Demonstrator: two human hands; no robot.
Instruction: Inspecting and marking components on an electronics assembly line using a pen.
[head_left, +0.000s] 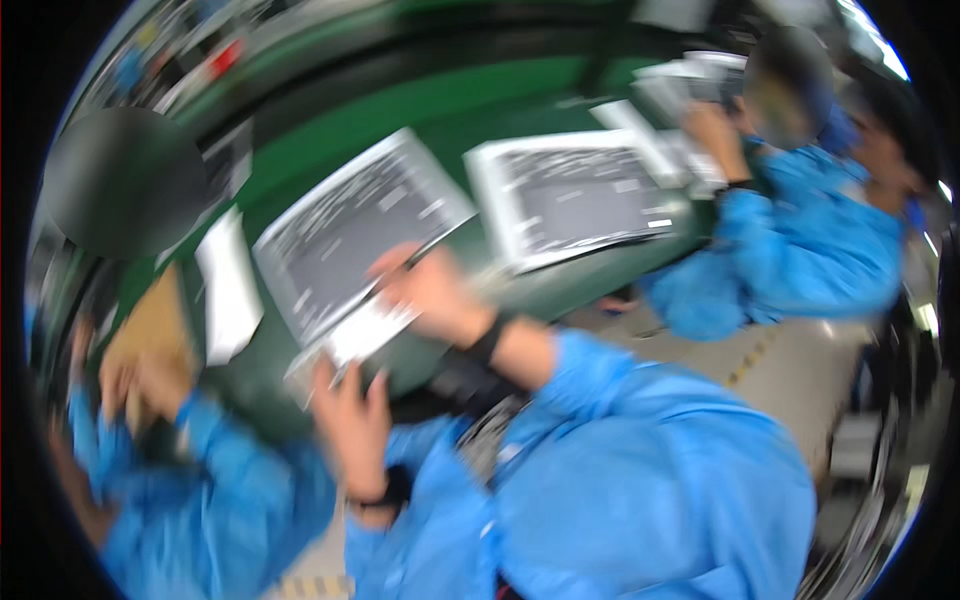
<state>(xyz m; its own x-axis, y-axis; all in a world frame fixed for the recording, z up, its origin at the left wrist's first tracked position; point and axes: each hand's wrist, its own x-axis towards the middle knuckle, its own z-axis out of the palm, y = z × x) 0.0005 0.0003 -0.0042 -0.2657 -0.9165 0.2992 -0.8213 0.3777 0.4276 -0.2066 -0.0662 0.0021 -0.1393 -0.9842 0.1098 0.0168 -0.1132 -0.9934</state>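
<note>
My right hand (430, 295) is closed around a dark pen (421, 254), angled over a small white paper (368, 332). My left hand (352, 425) has its fingers stretched apart, their tips at the near edge of that paper. Under the paper's far side lies a large white-bordered sheet with a dark grey printed area (365, 235). Motion blur smears the pen's tip and the writing on the paper.
A second grey-printed sheet (580, 200) lies to the right on the green table (540, 85). A folded white paper (228, 285) is on the left. Blue-sleeved co-workers sit on both sides; the left one's hands hold a brown envelope-like piece (155, 320), the right one's touch papers.
</note>
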